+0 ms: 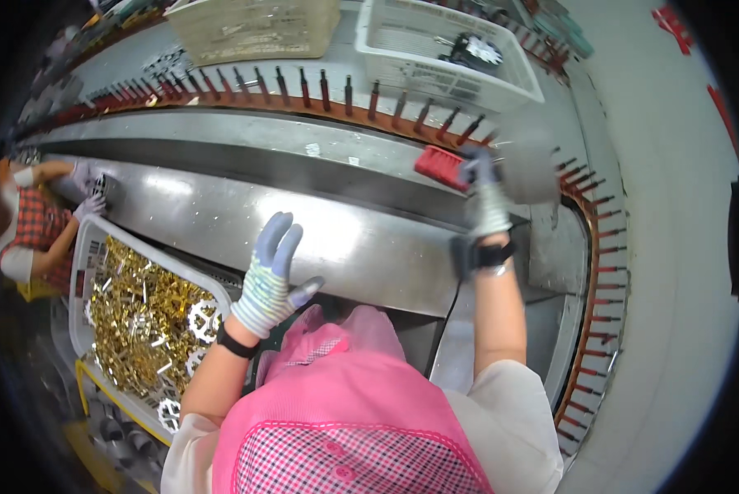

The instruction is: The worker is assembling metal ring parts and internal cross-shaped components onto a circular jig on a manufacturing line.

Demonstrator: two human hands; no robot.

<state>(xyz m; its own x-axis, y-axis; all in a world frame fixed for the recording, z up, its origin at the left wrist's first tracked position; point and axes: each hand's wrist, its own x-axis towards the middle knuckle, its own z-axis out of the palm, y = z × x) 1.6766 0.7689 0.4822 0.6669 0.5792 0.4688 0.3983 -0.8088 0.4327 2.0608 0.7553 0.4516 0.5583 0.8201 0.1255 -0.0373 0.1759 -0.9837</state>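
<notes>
My right hand (pixel 483 196), in a grey-fingered striped glove and slightly blurred, is closed on a red brush (pixel 442 167). It holds the brush over the back ledge of the metal workbench (pixel 369 247). My left hand (pixel 274 276), gloved the same way, is above the bench's near edge with its fingers stretched out and nothing in it. Beside my left forearm stands a white crate (pixel 79 305) full of small gold-coloured metal pieces (pixel 135 317), with silver toothed rings (pixel 205 319) along its right side.
A row of upright dark-tipped red pegs (pixel 326 90) runs behind the bench and curves down its right side. Beyond stand a cream bin (pixel 254 33) and a white basket (pixel 402 59) with black and silver parts (pixel 475 51). At far left, a co-worker's gloved hands (pixel 89 193) handle a dark part.
</notes>
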